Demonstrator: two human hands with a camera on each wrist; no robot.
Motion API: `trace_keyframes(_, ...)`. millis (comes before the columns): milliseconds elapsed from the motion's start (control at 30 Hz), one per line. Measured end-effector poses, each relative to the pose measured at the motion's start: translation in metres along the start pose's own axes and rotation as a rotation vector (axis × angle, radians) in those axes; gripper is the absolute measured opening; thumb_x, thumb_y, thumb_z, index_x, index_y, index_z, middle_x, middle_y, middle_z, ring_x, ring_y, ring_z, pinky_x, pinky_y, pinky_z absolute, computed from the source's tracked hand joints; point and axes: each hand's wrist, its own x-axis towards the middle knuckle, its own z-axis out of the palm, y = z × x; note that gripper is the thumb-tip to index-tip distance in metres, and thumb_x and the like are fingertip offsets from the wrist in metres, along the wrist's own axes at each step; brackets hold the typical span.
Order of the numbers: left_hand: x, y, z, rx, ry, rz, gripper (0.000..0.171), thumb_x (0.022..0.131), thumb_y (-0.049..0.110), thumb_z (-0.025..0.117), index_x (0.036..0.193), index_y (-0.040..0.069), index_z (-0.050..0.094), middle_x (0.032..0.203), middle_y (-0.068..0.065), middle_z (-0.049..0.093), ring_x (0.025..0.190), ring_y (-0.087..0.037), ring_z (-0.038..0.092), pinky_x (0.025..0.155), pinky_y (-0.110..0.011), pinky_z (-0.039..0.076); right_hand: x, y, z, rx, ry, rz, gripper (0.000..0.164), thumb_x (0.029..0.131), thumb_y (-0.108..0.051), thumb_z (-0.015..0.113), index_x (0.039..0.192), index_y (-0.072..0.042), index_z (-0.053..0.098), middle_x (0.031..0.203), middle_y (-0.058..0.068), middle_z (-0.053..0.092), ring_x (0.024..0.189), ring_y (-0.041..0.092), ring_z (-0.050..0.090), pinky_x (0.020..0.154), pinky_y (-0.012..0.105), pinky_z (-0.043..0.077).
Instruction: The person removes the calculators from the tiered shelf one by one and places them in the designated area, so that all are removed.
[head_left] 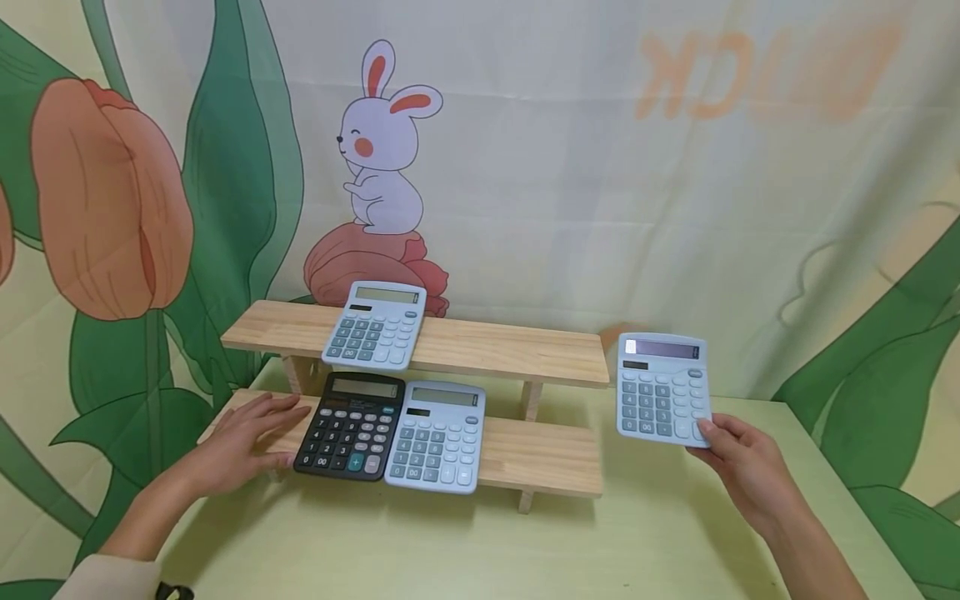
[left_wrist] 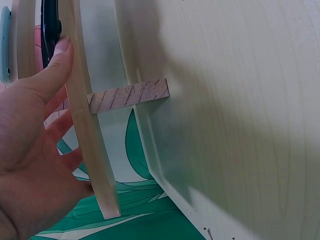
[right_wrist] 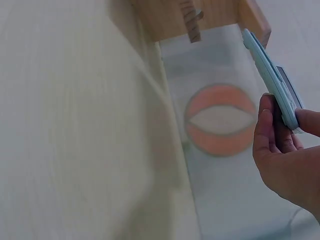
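Pinched at its lower right corner by my right hand [head_left: 750, 475], a light blue calculator [head_left: 663, 390] is held up to the right of the wooden shelf; the right wrist view shows the thumb on its key side and fingers behind. My left hand [head_left: 240, 446] rests at the left end of the lower board [head_left: 543, 454], fingers extended, its thumb by the lower left edge of a black calculator [head_left: 351, 427]. Beside the black one leans a second light blue calculator [head_left: 437, 437]. A third light blue calculator [head_left: 377, 327] leans on the upper board [head_left: 517, 350].
The two-step shelf stands on a pale wood-grain table [head_left: 420, 550] on short wooden legs [left_wrist: 130, 95]. Behind hangs a cloth backdrop [head_left: 525, 192] printed with a rabbit and tulips. Table surface extends in front of and right of the shelf.
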Motion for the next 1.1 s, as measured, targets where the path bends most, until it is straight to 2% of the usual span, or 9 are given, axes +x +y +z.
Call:
trace_keyframes(100,-0.001,-0.001,0.000,0.000,-0.007,-0.004,0.070,0.091,0.033,0.084,0.150,0.006,0.059,0.158,-0.028,0.047,0.143,-0.062,0.032,0.106,-0.083,0.021,0.003,0.009,-0.007,-0.032,0.027,0.059,0.039,0.108,-0.021,0.063,0.139,0.003,0.057,0.116,-0.005,0.074,0.104,0.012,0.073,0.095,0.026,0.058)
trace_keyframes(267,-0.001,-0.001,0.000,-0.008,-0.017,-0.008,0.070,0.092,0.035,0.083,0.151,0.006,0.058,0.158,-0.028,0.046,0.144,-0.063,0.031,0.106,-0.084,0.020,0.006,0.026,-0.014,-0.155,0.069,0.176,0.052,0.111,-0.020,0.057,0.149,0.013,0.043,0.115,-0.006,0.072,0.102,0.010,0.071,0.095,0.026,0.058)
trace_keyframes(433,-0.001,0.000,0.000,-0.010,-0.022,-0.015,0.070,0.092,0.034,0.082,0.151,0.006,0.058,0.159,-0.028,0.046,0.145,-0.063,0.030,0.107,-0.084,0.019,0.007,0.036,-0.020,-0.246,0.090,0.255,0.058,0.113,-0.019,0.052,0.154,0.016,0.032,0.125,0.006,0.066,0.102,0.009,0.070,0.096,0.026,0.058)
trace_keyframes(567,-0.001,0.000,0.000,-0.010,-0.021,-0.016,0.070,0.092,0.032,0.083,0.152,0.006,0.058,0.159,-0.028,0.046,0.144,-0.063,0.030,0.108,-0.083,0.020,0.009,0.045,-0.024,-0.255,0.087,0.270,0.057,0.113,-0.018,0.053,0.152,0.018,0.032,0.127,0.011,0.063,0.102,0.008,0.069,0.096,0.027,0.058)
trace_keyframes(800,-0.001,0.000,0.000,-0.009,-0.023,-0.016,0.070,0.092,0.032,0.083,0.152,0.006,0.057,0.159,-0.028,0.045,0.145,-0.062,0.030,0.108,-0.083,0.019,0.012,0.058,-0.024,-0.299,0.087,0.276,0.052,0.112,-0.016,0.055,0.145,0.021,0.040,0.116,0.005,0.068,0.098,0.005,0.068,0.093,0.027,0.059)
trace_keyframes(1100,-0.001,0.001,-0.002,-0.006,-0.009,-0.001,0.070,0.092,0.033,0.083,0.151,0.005,0.058,0.158,-0.028,0.047,0.143,-0.062,0.032,0.107,-0.084,0.021,0.016,0.063,-0.016,-0.360,0.115,0.286,0.050,0.112,-0.017,0.054,0.143,0.020,0.043,0.122,0.013,0.066,0.096,0.007,0.067,0.090,0.027,0.060)
